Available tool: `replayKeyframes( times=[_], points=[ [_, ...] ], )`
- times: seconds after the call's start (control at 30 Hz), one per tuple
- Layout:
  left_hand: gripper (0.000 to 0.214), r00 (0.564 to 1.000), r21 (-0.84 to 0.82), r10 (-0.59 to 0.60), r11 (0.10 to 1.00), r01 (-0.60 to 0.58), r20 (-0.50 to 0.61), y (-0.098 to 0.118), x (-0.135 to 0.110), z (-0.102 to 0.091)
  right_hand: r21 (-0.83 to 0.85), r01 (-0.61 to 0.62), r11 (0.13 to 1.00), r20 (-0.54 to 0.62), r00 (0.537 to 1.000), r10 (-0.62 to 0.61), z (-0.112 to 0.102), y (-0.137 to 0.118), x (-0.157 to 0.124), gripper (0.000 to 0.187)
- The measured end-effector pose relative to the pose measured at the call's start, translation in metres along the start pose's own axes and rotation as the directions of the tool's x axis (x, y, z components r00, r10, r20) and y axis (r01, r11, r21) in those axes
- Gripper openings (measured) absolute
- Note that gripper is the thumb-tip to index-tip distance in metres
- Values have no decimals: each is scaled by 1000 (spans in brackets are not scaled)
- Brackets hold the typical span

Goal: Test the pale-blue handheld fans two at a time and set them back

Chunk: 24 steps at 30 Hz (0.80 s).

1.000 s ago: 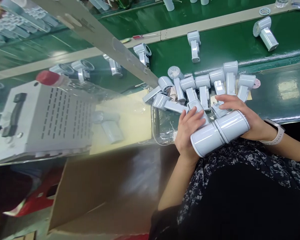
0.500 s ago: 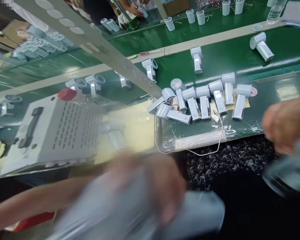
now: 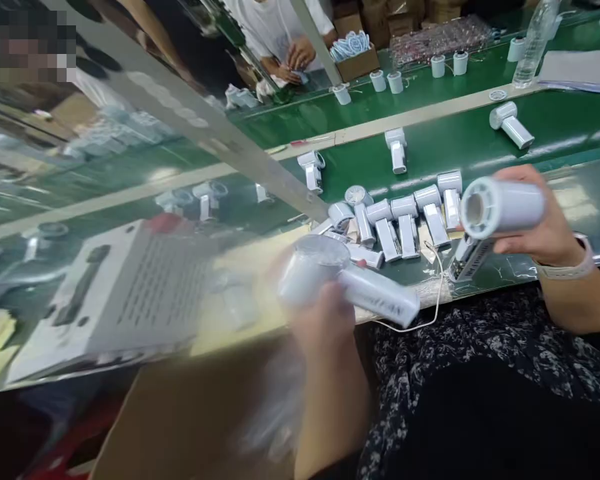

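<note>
At far left, a cardboard carton (image 3: 180,420) sits below the bench edge. The left hand (image 3: 325,333), blurred with motion, is curled closed around a white handheld fan (image 3: 360,287), which sits over the bench edge with its handle pointing right. Just beyond lies a pile of eight similar fans (image 3: 405,227), overlapping, so that count is close rather than certain, with a loose white cable (image 3: 437,293) trailing in front. Three more fans (image 3: 395,150) lie apart on the green belt (image 3: 555,127). The right hand (image 3: 540,227), fingers wrapped firmly around the barrel, lifts a second fan (image 3: 503,208), its round opening facing left, with a pale watch (image 3: 565,270) on the wrist. Two fans are in hand — eleven lie untouched by either hand.
</note>
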<state>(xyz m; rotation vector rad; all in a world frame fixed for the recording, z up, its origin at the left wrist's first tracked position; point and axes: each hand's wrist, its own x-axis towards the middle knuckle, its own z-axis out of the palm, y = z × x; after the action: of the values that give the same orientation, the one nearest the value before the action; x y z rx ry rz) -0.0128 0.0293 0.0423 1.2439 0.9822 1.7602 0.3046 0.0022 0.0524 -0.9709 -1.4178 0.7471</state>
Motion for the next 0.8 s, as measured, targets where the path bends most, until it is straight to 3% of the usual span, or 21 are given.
replayKeyframes(
  times=[0.1,0.17,0.23,0.3,0.33,0.4,0.47,0.53,0.6,0.67,0.73,0.77,0.8],
  points=[
    [64,963,-57,105,994,-94,246,-6,-14,17,119,-222,968,184,963,198,32,12,-8,102],
    [69,881,-55,309,949,-310,359,-17,-23,34,144,-320,936,331,907,259,55,22,-17,110],
    [75,798,-28,448,877,-479,402,-32,-29,51,105,-293,950,482,851,210,68,29,-25,125],
    [81,774,25,453,857,-515,443,-49,-31,62,17,-242,970,546,815,193,63,31,-28,134],
    [82,760,63,425,853,-518,493,-58,-30,63,-53,-234,971,523,822,226,54,31,-29,134],
    [77,710,218,316,806,-551,629,-76,-26,58,-259,-272,927,338,873,351,20,29,-31,128],
    [59,711,456,157,668,-587,685,-93,-19,45,-483,-402,777,11,885,465,-27,29,-37,123],
    [43,787,661,25,527,-534,616,-108,-14,32,-658,-538,527,-288,826,484,-77,33,-47,114],
    [43,841,755,-30,459,-468,540,-119,-14,24,-762,-596,254,-442,765,469,-120,41,-57,102],
    [48,849,772,-41,442,-458,527,-125,-17,23,-764,-645,31,-611,737,290,-147,53,-57,85],
    [50,844,766,-34,438,-469,536,-128,-22,24,-746,-665,-4,-662,742,106,-159,69,-40,75],
    [51,842,763,-27,439,-474,539,-128,-24,25,-762,-647,33,-644,762,70,-160,78,-25,72],
    [51,840,760,-21,441,-479,542,-129,-25,26,-798,-596,92,-585,802,119,-160,89,-6,71]
  ],
)
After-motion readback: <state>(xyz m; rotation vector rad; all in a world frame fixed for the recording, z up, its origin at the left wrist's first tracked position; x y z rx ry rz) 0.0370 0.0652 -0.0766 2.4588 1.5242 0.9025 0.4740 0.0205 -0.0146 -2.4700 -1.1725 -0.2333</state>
